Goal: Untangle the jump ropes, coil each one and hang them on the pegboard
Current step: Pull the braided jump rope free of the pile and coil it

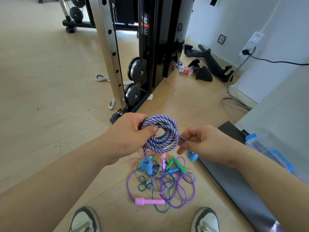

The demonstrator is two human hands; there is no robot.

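Observation:
A purple-and-white braided jump rope (164,131) is wound into a small coil in mid-air. My left hand (132,131) grips the coil's left side, thumb across the strands. My right hand (199,141) pinches the rope's free end just right of the coil. One blue handle (147,165) hangs below the coil; the other blue handle (192,155) dangles under my right hand. On the floor below lies a tangle of thin jump ropes (160,183), purple, blue and pink, with a pink handle (149,202) and green handles (179,164). No pegboard is in view.
A steel gym rack (111,52) with weight plates (137,69) stands ahead. A dark mat (234,173) lies at right beside a blue-lidded plastic box (267,148). A bottle (184,69) and black attachments lie by the wall. My shoes (85,220) flank the tangle.

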